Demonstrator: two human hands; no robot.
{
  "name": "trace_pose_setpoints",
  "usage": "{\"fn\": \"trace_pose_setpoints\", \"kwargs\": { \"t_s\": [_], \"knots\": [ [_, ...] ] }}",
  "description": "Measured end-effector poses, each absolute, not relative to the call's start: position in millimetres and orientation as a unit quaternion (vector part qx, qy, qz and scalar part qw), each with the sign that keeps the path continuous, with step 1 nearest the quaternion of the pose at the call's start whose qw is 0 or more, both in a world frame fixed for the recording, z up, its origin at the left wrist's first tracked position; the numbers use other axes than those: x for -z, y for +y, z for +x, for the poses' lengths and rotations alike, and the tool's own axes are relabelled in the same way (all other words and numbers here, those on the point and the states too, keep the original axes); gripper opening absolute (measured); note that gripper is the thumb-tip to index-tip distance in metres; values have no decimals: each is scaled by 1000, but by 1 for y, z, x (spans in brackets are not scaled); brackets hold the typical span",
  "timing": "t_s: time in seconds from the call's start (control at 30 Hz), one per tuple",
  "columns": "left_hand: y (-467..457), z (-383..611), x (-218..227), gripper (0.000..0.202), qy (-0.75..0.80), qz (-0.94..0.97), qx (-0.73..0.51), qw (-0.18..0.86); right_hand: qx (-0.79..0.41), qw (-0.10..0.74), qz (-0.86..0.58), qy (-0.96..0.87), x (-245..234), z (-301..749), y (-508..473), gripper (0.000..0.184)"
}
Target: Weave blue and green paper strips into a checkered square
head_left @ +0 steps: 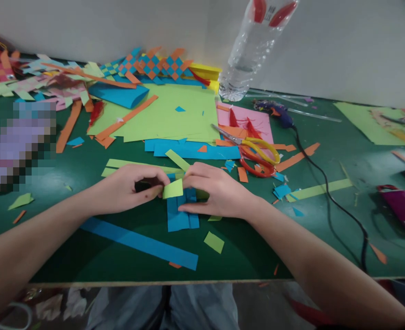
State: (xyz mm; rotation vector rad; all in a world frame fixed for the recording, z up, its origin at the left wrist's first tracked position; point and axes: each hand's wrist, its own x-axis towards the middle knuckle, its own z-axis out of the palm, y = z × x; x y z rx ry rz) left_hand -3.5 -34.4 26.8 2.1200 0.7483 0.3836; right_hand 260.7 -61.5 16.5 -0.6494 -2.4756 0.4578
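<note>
Both of my hands meet over a small weave of blue paper strips near the table's front middle. My left hand pinches the end of a light green paper strip between thumb and fingertips. My right hand is curled over the blue strips, its thumb and fingers closed on them; the fingers partly hide the weave. Another green strip slants up just behind the right fingers. A long blue strip lies on the table in front of my left wrist, and a green paper scrap lies to the right.
Behind my hands lie scissors with yellow and red handles, on stacked green paper sheets and strips. A water bottle stands at the back. A purple glue gun trails a black cord. Woven paper fish line the wall.
</note>
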Motion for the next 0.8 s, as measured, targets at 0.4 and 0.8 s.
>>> {"fn": "trace_pose_setpoints", "kwargs": {
  "t_s": [0.4,0.8],
  "knots": [
    [-33,-4,-30,20,277,844,-148,435,-208,200,-269,-919,-20,260,-62,38],
    [-31,-9,-20,19,264,849,-165,427,-227,199,-274,-913,-18,258,-64,39]
  ]
}}
